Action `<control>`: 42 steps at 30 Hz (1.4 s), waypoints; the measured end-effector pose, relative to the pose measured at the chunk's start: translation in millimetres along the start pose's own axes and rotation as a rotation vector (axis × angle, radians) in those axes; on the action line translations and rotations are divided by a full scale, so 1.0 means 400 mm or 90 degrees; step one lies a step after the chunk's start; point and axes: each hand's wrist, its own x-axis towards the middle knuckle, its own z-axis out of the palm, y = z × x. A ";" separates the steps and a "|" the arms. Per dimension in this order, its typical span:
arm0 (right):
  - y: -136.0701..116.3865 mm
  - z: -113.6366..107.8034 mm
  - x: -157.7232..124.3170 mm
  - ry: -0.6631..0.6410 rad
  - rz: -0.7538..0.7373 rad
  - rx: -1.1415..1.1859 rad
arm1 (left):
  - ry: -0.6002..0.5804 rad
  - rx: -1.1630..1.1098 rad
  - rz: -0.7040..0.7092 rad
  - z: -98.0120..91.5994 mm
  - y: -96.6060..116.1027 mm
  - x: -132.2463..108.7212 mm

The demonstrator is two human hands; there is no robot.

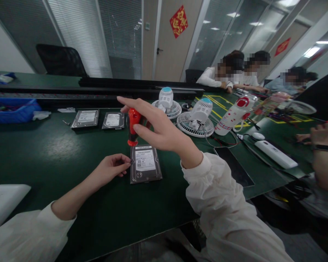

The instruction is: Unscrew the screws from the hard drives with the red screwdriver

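A hard drive (145,163) lies label up on the dark green table (57,153) in front of me. My right hand (155,125) holds a red-handled screwdriver (133,125) upright above the drive's far left corner, thumb and lower fingers around the handle, index finger stretched out. My left hand (112,167) rests on the table at the drive's left edge, its fingertips pinched together there; whether it holds the screwdriver tip or a screw is too small to tell.
Two more hard drives (85,118) (113,120) lie further back. Two small white fans (198,116), a white and red device (233,114), a mouse (258,136) and a white bar (276,154) sit right. A blue bin (13,109) stands left. Other people work at the right.
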 end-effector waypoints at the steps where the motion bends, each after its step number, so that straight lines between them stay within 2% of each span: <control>1: 0.000 -0.001 0.000 -0.003 -0.001 -0.007 | 0.002 0.000 0.000 0.001 0.001 0.000; 5: 0.005 0.003 0.002 0.004 0.019 -0.055 | 0.009 -0.003 -0.006 0.005 0.007 0.001; 9: 0.004 0.002 0.001 0.005 0.032 -0.037 | 0.015 -0.001 -0.016 0.007 0.008 0.002; 24: 0.001 0.004 0.001 -0.016 -0.010 -0.035 | 0.014 -0.001 -0.006 0.007 0.013 -0.003; 30: 0.002 0.000 -0.004 0.029 -0.038 -0.086 | 0.013 0.005 0.011 0.003 0.002 0.000; 33: -0.012 -0.026 -0.008 0.070 -0.034 -0.132 | 0.005 0.010 0.014 -0.001 -0.006 0.002; 37: -0.042 -0.097 -0.032 0.139 0.023 -0.221 | 0.005 0.018 0.012 -0.002 -0.007 0.004; 39: -0.053 -0.135 -0.063 0.181 0.031 -0.294 | 0.004 0.020 0.012 -0.002 -0.006 0.004; 41: -0.057 -0.163 -0.111 0.215 0.000 -0.371 | 0.004 0.024 0.013 -0.003 -0.005 0.005; 42: -0.057 -0.170 -0.143 0.210 0.012 -0.402 | 0.003 0.026 0.013 -0.003 -0.005 0.006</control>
